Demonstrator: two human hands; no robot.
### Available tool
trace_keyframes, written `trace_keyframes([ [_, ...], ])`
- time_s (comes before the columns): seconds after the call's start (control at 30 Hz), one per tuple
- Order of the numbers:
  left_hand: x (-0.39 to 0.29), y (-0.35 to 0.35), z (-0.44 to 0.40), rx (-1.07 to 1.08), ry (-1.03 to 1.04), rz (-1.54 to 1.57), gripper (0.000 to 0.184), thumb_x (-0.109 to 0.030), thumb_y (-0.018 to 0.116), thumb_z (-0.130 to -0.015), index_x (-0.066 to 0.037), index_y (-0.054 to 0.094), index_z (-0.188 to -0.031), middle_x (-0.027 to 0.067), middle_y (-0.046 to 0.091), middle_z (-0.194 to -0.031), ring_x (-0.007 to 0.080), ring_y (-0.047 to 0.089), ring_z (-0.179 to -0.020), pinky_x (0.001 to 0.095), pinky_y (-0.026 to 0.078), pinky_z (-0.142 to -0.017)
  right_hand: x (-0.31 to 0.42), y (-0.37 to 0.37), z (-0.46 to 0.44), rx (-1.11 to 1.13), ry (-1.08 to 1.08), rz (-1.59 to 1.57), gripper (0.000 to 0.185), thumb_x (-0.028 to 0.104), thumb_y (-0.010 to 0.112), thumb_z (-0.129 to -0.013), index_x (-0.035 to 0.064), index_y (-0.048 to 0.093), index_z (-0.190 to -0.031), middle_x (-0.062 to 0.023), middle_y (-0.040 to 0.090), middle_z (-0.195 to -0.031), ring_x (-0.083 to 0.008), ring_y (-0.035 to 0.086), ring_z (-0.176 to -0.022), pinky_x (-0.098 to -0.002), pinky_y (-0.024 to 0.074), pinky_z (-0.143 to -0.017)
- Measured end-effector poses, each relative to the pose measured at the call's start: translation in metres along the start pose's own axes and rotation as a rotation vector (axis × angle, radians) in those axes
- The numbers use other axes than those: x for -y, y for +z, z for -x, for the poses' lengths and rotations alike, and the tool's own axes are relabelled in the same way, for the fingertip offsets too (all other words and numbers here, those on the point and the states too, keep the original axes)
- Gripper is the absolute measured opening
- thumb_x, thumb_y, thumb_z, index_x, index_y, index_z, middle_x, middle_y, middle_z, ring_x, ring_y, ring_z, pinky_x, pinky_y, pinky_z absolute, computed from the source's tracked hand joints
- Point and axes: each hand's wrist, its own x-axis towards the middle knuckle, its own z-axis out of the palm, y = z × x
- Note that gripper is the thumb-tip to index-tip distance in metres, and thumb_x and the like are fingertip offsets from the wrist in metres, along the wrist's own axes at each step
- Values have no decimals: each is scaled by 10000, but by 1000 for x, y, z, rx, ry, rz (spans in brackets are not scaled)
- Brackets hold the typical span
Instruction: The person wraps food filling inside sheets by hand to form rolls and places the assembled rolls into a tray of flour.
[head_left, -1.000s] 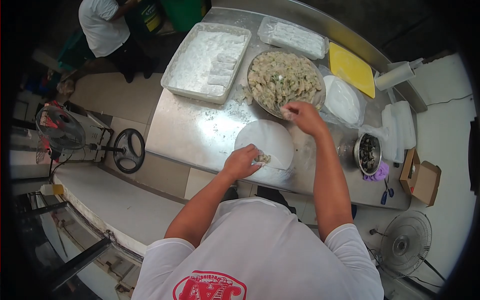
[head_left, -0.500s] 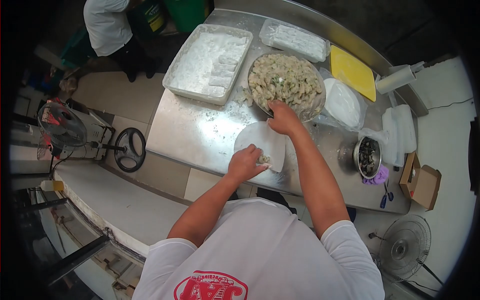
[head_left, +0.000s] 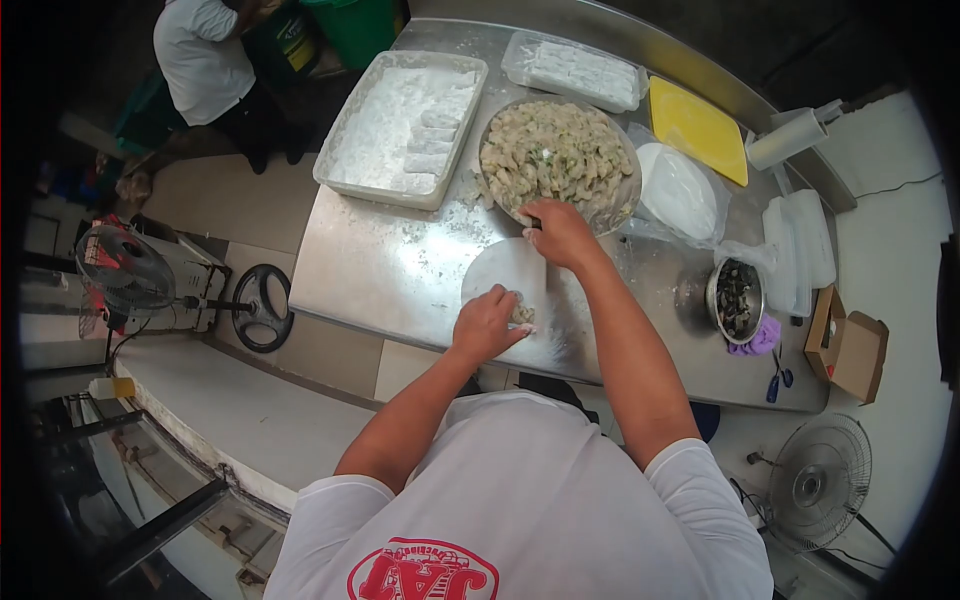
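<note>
Watching from my end through the head view. Wrapper [head_left: 508,268] sits flat on the steel table [head_left: 370,260], near edge, in front of the person. Small heap of filling [head_left: 522,315] on it, toward the near side, so I mark filling as placed. No closed roll here. Wrapper's right edge runs straight while the left is curved; I'd guess that side is folded in, can't confirm.

Left hand [head_left: 484,328]: half curled, thumb apart from fingers, resting on the wrapper right beside the filling. Can't tell if it pinches anything. Right hand [head_left: 556,232]: fingers bunched at the near rim of the bowl [head_left: 622,212], just beyond the wrapper. Something dark shows by the fingertips; I can't tell what it is or whether it's held.

Done, as I read it: a row of floury rolls [head_left: 432,140] lies in the tub [head_left: 380,193], and the box [head_left: 513,70] behind the bowl has more floured pieces.

Left, as I read it: this wrapper isn't closed, the bowl's mix [head_left: 560,150] is mounded high, and bagged white rounds [head_left: 680,195] lie right of it. Well short of finished, I'd say.
</note>
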Motion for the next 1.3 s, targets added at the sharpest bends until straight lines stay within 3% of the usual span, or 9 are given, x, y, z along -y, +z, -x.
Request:
trace_keyframes([
  [0.1,-5,-2,-4,-9,-29,-8,538,-405,859,-703,-80,636,-1068,114,585,-990,340,653,-820,462,539,-724,16,-10,21,1,3,-28,338,106,710,-844,19,691,-1170,-193,674,-1149,-376,650,-1034,-421,512,-933],
  [0.3,-12,1,-5,27,-109,-9,563,-365,881,-673,-74,638,-1088,124,597,-1033,356,658,-852,473,541,-745,41,30,95,-112,-45,-658,285,74,673,-847,4,657,-1123,-110,665,-992,-230,641,-884,-319,514,-822],
  [0.37,-6,0,-1,-6,-96,31,581,-344,887,-666,-67,633,-1109,132,596,-1046,367,657,-868,474,542,-750,29,50,116,-64,47,-1065,287,50,629,-852,11,635,-1136,-98,656,-962,-198,630,-875,-317,516,-812],
  [0.47,6,-9,2,45,-35,141,585,-276,882,-677,-59,620,-1153,139,596,-1077,384,649,-923,470,545,-771,11,64,129,13,338,-748,290,12,584,-841,-2,624,-1128,-140,652,-1004,-251,646,-909,-339,519,-860],
  [0.67,9,-20,-2,90,64,215,524,-197,841,-724,-54,604,-1169,137,591,-1094,375,635,-988,463,544,-819,3,67,134,5,133,-210,425,-54,544,-815,-9,624,-1230,-207,623,-1115,-384,633,-1008,-395,516,-932],
  [0.77,6,-19,-2,112,30,205,464,-180,826,-737,-46,622,-1132,137,602,-1097,367,634,-991,457,544,-833,-3,74,137,-218,-84,-232,404,-23,569,-807,3,655,-1200,-174,654,-1045,-357,655,-893,-382,533,-840],
  [0.87,10,-16,-3,71,87,197,376,-158,806,-753,-46,645,-1075,136,621,-1085,361,636,-992,449,545,-833,-6,74,144,-121,73,-267,364,-55,585,-819,7,694,-1160,-177,633,-1131,-355,643,-1021,-394,520,-927],
  [1.0,14,-15,-6,137,114,174,327,-132,790,-752,-48,655,-1037,138,641,-1049,358,640,-993,444,544,-838,-15,81,144,-132,-18,-230,307,-48,627,-808,7,723,-1095,-164,634,-1136,-330,651,-1021,-386,527,-906],
  [1.3,12,-27,-12,146,118,286,272,-106,761,-764,-32,656,-1004,152,652,-1008,380,641,-943,465,530,-820,-4,66,145,-203,74,-269,277,-26,648,-816,47,717,-1075,-116,654,-940,-302,662,-875,-376,533,-838],
])
